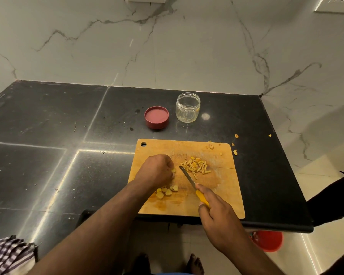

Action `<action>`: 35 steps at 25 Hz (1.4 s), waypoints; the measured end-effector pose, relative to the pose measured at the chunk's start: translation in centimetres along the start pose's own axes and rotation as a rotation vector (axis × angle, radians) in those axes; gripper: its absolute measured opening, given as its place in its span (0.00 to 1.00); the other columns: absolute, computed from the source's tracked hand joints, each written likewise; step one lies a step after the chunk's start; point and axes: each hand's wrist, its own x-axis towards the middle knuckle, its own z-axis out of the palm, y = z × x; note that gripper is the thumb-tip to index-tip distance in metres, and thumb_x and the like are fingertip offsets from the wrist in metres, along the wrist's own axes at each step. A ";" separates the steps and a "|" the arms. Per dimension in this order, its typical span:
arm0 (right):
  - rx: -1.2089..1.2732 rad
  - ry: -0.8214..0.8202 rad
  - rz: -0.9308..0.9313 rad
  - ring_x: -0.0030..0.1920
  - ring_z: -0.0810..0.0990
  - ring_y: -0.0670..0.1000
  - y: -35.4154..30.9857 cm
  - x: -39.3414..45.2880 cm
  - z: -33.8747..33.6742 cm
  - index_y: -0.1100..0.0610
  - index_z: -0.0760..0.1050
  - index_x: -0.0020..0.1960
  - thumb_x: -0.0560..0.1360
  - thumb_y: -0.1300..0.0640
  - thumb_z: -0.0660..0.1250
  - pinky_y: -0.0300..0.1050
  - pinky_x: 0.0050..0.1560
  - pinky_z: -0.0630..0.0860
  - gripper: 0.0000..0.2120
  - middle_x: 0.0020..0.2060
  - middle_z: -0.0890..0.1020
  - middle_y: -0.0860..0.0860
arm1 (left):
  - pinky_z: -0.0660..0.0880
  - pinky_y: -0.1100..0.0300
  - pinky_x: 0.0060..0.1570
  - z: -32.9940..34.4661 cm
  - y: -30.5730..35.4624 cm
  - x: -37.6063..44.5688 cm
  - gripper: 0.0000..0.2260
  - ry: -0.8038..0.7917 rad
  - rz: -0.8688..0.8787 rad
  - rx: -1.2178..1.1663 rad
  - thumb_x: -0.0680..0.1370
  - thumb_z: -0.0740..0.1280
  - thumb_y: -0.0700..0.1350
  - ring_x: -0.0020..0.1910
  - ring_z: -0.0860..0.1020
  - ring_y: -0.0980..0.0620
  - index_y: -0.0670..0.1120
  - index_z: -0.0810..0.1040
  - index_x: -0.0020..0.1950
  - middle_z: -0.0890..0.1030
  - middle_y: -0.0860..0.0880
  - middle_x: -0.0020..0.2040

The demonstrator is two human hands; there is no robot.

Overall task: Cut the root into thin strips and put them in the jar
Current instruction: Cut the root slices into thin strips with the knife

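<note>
Slicing root rounds into strips on the wooden board

Left hand [156, 170] pinches a pale yellow root slice [173, 170] steady; right hand [216, 213] grips the yellow-handled knife [194, 184], blade toward eleven o'clock, beside the strip pile [197, 165].

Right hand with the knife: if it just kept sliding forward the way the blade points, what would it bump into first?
The right hand aims the knife up-left across the cutting board. The first thing in that line is probably the left hand gripping root pieces, though the blade might slip just past those fingers; depth is unclear.
</note>
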 end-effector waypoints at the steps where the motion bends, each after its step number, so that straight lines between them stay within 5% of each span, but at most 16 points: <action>1: -0.002 0.006 -0.003 0.61 0.71 0.40 -0.1 0.1 0.0 0.43 0.61 0.76 0.82 0.55 0.56 0.34 0.59 0.70 0.23 0.61 0.69 0.37 | 0.79 0.60 0.44 0.1 0.1 0.0 0.12 0.003 -0.005 -0.015 0.77 0.73 0.43 0.50 0.79 0.54 0.49 0.81 0.60 0.81 0.51 0.54; 6: -0.041 0.002 -0.018 0.60 0.71 0.38 -0.4 0.5 0.4 0.43 0.61 0.76 0.83 0.55 0.55 0.28 0.56 0.67 0.23 0.65 0.72 0.41 | 0.76 0.63 0.39 0.3 -0.1 -0.1 0.10 0.051 -0.040 -0.035 0.79 0.69 0.43 0.45 0.78 0.56 0.48 0.81 0.59 0.81 0.52 0.51; 10: -0.122 -0.028 -0.033 0.66 0.69 0.42 -1.1 1.1 1.0 0.46 0.56 0.78 0.83 0.55 0.54 0.35 0.64 0.67 0.24 0.71 0.69 0.44 | 0.78 0.62 0.40 0.5 -0.1 -0.3 0.08 0.072 -0.034 -0.010 0.79 0.69 0.43 0.43 0.77 0.56 0.49 0.82 0.57 0.82 0.53 0.50; 22: -0.268 -0.092 -0.036 0.62 0.73 0.50 -2.8 1.5 2.1 0.47 0.51 0.79 0.83 0.56 0.50 0.44 0.61 0.72 0.26 0.69 0.69 0.50 | 0.72 0.63 0.32 0.8 -0.1 -0.5 0.04 0.097 0.000 0.037 0.78 0.68 0.44 0.37 0.77 0.57 0.50 0.82 0.50 0.81 0.54 0.43; 29: -0.244 -0.112 -0.011 0.63 0.72 0.48 -2.5 -0.1 1.6 0.45 0.51 0.79 0.83 0.55 0.50 0.43 0.61 0.72 0.26 0.69 0.68 0.48 | 0.82 0.55 0.45 1.2 -0.3 -0.3 0.05 0.111 -0.016 0.018 0.77 0.70 0.46 0.44 0.79 0.54 0.50 0.83 0.52 0.83 0.53 0.47; 35: -0.191 -0.011 -0.001 0.61 0.71 0.42 -1.9 -0.5 0.2 0.44 0.52 0.79 0.84 0.53 0.51 0.36 0.60 0.70 0.25 0.68 0.69 0.43 | 0.79 0.60 0.45 1.0 -0.6 -0.2 0.10 0.091 -0.025 -0.027 0.78 0.70 0.45 0.47 0.79 0.55 0.49 0.82 0.59 0.83 0.52 0.54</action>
